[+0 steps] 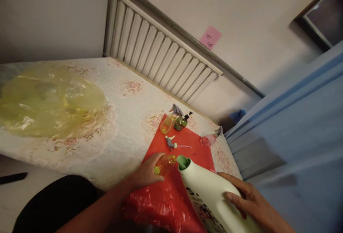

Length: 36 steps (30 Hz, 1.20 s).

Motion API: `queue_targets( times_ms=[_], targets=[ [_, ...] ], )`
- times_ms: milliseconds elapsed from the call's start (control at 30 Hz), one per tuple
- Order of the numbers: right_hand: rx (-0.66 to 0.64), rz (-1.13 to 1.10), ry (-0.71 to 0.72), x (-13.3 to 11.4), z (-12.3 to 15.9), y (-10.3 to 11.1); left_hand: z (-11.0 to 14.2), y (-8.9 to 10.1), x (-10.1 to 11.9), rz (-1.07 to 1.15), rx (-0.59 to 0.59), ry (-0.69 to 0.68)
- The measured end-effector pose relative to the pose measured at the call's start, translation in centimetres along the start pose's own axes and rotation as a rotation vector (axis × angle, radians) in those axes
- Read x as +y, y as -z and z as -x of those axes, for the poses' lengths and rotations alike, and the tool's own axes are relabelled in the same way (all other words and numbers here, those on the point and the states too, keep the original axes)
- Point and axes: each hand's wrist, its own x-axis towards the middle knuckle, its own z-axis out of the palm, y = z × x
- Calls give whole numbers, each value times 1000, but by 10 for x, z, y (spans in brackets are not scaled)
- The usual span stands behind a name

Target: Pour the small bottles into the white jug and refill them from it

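Observation:
My left hand (146, 174) is closed round a small clear bottle of yellow liquid (164, 164), its open neck pointing toward the big jug. My right hand (248, 199) grips a large white detergent jug (209, 193), tilted so its green spout (183, 161) sits right beside the small bottle's mouth. Both rest over a red plastic sheet (171, 197) on the table. A loose spray-trigger head with its tube (173, 143) lies on the red sheet just beyond the bottles.
At the far end of the red sheet stand a yellow spray bottle (168, 122) and a green pump bottle (181, 122); a pink spray bottle (210, 139) lies to the right. A crumpled yellow plastic bag (50, 101) covers the table's left. Radiator (160, 54) behind; blue fabric (294, 136) on the right.

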Motion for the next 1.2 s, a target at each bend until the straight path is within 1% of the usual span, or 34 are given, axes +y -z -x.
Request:
queue_targets(
  times_ms=[167,333,567,867,1200],
  targets=[
    [-25,23,13,0,-2,1,-1,-1,-4,4,3,-19],
    [-40,76,4,0,-4,3,-1,-1,-3,9,5,-18],
    [-104,143,-13,-10,-3,9,-1,0,-3,-1,-26,2],
    [-113,208,-24,-16,-6,13,-2,0,-8,7,-28,-10],
    [-140,241,11,-25,-8,15,-4,1,-10,23,-46,-39]
  ],
)
